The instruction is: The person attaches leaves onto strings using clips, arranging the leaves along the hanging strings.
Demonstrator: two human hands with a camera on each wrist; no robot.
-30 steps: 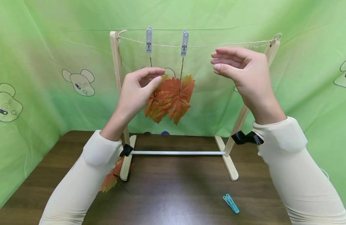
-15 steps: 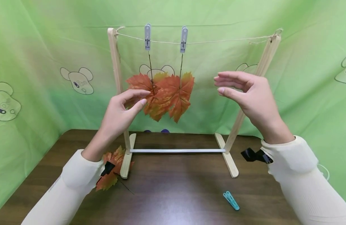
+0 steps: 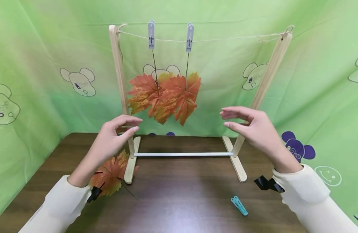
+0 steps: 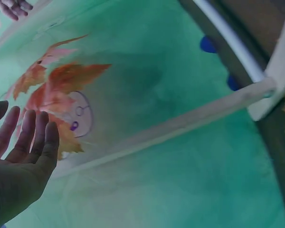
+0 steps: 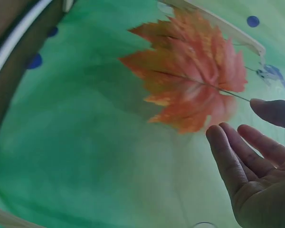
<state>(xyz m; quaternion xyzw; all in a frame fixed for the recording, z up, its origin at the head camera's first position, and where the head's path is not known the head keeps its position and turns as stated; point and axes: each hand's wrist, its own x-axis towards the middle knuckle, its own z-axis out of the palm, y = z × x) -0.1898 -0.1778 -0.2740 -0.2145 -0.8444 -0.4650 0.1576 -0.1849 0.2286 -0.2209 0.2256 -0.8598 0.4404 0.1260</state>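
Both hands are in the air before a wooden frame with a string, and neither holds anything. My left hand [image 3: 113, 136], fingers loosely bent and thumb apart, is by the left post, below the hanging leaves. My right hand [image 3: 251, 127] has a similar relaxed shape beside the right post. Two orange artificial maple leaves [image 3: 182, 95] hang by their stems, overlapping each other. A grey clothespin [image 3: 151, 35] and a second grey clothespin [image 3: 189, 37] clip them to the string [image 3: 219, 39]. Another maple leaf [image 3: 112, 174] lies on the table, partly behind my left forearm.
A teal clothespin [image 3: 239, 205] lies on the brown table [image 3: 179, 191] at front right. The frame's left post [image 3: 118, 64] and right post [image 3: 272, 71] stand on wooden feet joined by a white rod [image 3: 183, 154]. A green printed cloth [image 3: 219, 16] hangs behind.
Both hands have come down from near string height, the left also moving left, away from the hanging leaves. The clipped leaves stay on the string, now fully uncovered.
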